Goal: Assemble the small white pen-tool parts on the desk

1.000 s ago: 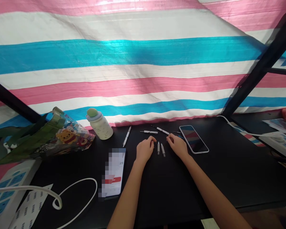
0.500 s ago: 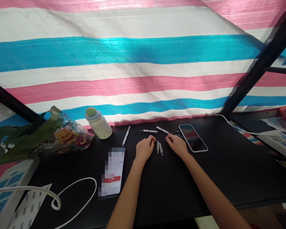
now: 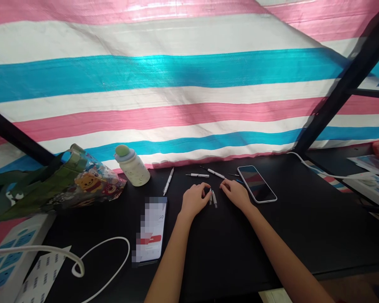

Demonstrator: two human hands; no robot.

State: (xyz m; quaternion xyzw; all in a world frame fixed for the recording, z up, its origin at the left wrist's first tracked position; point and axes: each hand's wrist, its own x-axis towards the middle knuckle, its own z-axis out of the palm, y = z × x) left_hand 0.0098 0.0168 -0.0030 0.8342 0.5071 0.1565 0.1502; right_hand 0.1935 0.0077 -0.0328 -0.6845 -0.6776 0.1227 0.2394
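Two short white-and-grey pen pieces [image 3: 214, 199] lie side by side between my hands on the black table [image 3: 227, 244]. My left hand [image 3: 195, 198] has its thumb and forefinger pinched on the upper end of the left piece, partly covering it. To the right, my right hand [image 3: 236, 193] rests with curled fingers drawn together and nothing visible in them. Beyond the hands lie a white pen [image 3: 198, 175] and another slim white pen [image 3: 216, 173]. One more white pen [image 3: 168, 181] lies farther left. Thin dark and blue parts [image 3: 239, 181] are partly hidden behind my right hand.
A white-edged phone [image 3: 257, 184] lies to the right, a lit phone [image 3: 151, 235] to the left. Behind are a bottle [image 3: 134, 168] and a patterned bag [image 3: 91, 179]. A power strip [image 3: 11, 256] and white cable [image 3: 126, 252] occupy the left; striped sheeting [image 3: 177, 71] hangs behind.
My left hand has moved right, onto the left pen piece, and its fingertips have closed there. My right hand has barely moved. The whole view has shifted slightly.
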